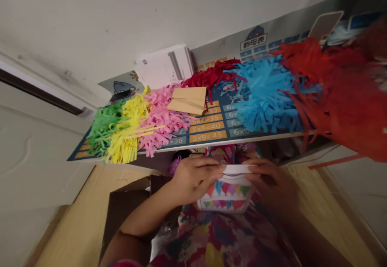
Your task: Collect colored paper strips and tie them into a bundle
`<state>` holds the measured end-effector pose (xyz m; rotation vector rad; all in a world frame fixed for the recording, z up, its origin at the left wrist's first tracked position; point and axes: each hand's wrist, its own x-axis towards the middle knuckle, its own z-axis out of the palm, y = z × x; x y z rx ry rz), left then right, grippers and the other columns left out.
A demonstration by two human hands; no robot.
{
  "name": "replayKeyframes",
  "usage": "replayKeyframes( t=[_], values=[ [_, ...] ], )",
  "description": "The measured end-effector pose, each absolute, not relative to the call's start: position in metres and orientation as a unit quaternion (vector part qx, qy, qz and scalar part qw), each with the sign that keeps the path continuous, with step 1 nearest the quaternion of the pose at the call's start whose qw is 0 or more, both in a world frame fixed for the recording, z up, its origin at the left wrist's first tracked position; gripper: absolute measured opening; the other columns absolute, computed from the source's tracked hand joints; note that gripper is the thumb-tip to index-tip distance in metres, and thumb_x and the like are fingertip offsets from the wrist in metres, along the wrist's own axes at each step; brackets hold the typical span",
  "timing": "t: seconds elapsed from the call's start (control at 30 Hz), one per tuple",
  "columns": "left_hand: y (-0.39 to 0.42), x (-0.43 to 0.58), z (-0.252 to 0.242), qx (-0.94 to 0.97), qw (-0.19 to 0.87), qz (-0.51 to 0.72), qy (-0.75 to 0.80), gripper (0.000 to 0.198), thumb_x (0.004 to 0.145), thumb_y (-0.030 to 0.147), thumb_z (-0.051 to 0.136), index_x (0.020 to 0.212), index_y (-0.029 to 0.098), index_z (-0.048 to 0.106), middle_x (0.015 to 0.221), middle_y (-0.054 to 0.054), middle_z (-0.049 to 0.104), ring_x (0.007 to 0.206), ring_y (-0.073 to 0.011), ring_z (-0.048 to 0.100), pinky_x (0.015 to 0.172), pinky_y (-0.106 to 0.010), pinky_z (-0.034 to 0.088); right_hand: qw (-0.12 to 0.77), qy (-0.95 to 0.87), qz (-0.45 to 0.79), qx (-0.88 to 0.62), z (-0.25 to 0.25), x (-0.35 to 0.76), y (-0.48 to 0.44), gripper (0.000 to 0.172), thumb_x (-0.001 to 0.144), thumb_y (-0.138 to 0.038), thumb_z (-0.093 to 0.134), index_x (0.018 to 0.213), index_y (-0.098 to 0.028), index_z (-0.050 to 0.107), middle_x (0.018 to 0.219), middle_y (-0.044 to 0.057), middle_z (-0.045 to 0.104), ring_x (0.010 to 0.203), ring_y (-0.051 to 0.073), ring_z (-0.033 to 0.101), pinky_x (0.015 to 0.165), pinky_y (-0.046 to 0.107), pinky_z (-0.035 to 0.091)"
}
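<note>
The left hand [196, 178] and right hand [272, 184] are both closed on a white paper piece printed with multicoloured triangle bunting [227, 192]. The piece is held between the hands, above a multicoloured floral garment [211, 238] worn by the person. Its top edge appears folded over. The fingers [211, 170] of the left hand are laid along that edge from the left, and the fingers [252, 168] of the right hand are pressed on it from the right, with only a small gap between the two sets of fingertips. Grip force cannot be told. Beyond the hands, a white-edged shelf board [211, 146] is seen, topped by a dark blue multiplication-table mat with orange tiles [208, 126]. Shredded paper fringes are laid across it in a row: green [104, 126], yellow [127, 134], pink [160, 117], dark red [211, 75], light blue [266, 93] and, blurred at the right, orange-red [341, 97]. A folded tan kraft-paper piece [187, 101] rests on the pink fringe. A stack of white paper [165, 66] stands behind it. A brown cardboard box [127, 206] is placed just beside the left forearm.
</note>
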<state>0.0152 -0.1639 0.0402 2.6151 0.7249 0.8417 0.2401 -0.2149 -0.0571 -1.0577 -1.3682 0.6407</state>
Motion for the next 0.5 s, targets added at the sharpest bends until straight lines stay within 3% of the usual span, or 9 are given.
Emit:
replayKeyframes(
  t=[0.17,0.3,0.5],
  values=[
    [-0.161,0.005,0.027,0.929,0.044,0.263,0.255,0.024,0.095,0.035,0.06,0.105,0.016,0.071,0.1,-0.006,0.077,0.085,-0.0159,0.073,0.074,-0.026,0.058,0.577,-0.607,0.288,-0.464,-0.067,0.222,-0.207,0.006,0.085,-0.021,0.069,0.09,-0.025,0.068,0.102,0.005,0.073,0.092,0.019,0.071,0.076,0.031,0.059],
    [-0.152,-0.002,0.011,0.922,0.029,0.31,0.229,0.021,0.096,0.031,0.059,0.104,0.017,0.072,0.097,-0.003,0.078,0.082,-0.0125,0.073,0.069,-0.022,0.057,0.575,-0.607,0.28,-0.473,-0.072,0.219,-0.205,0.006,0.085,-0.021,0.069,0.089,-0.026,0.069,0.103,0.003,0.075,0.091,0.019,0.072,0.077,0.032,0.059],
    [-0.145,-0.013,-0.004,0.911,0.049,0.335,0.235,0.02,0.096,0.031,0.06,0.1,0.018,0.074,0.097,-0.004,0.079,0.082,-0.0115,0.073,0.071,-0.02,0.057,0.483,-0.607,0.297,-0.557,-0.079,0.214,-0.205,0.028,0.088,-0.037,0.061,0.111,-0.026,0.071,0.104,0.006,0.076,0.094,0.025,0.072,0.082,0.037,0.059]
  ],
)
